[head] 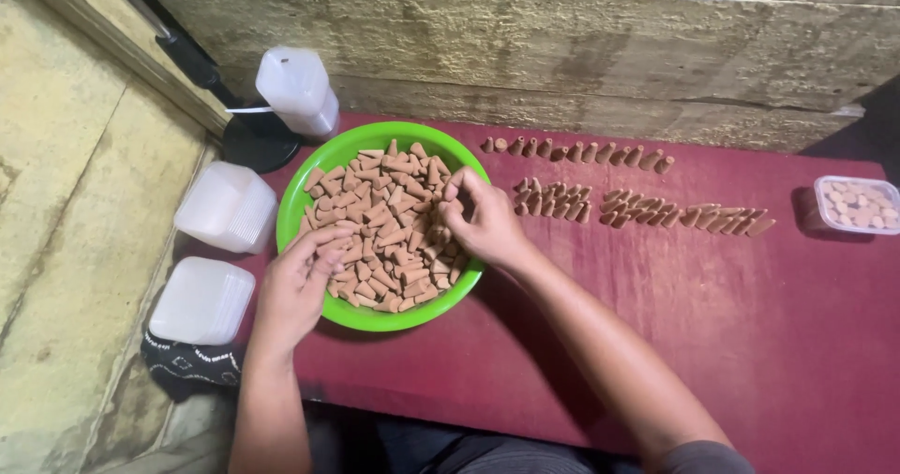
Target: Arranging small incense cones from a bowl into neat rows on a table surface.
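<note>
A green bowl (300, 193) heaped with small tan cones (380, 225) sits on a dark red table (712, 343). My left hand (295, 282) rests over the bowl's near-left rim, fingers curled onto the cones. My right hand (483, 219) is over the bowl's right side, fingertips pinched among the cones; whether it holds any I cannot tell. Rows of the same cones (577, 152) lie lined up on the table right of the bowl, with a second row (647, 213) below.
Two stacks of clear plastic lids or boxes (225, 207) (202, 300) stand left of the bowl. A small clear box with cones (858, 204) is at the far right. A white lamp on a black base (298, 90) stands behind. A rough wall runs along the back.
</note>
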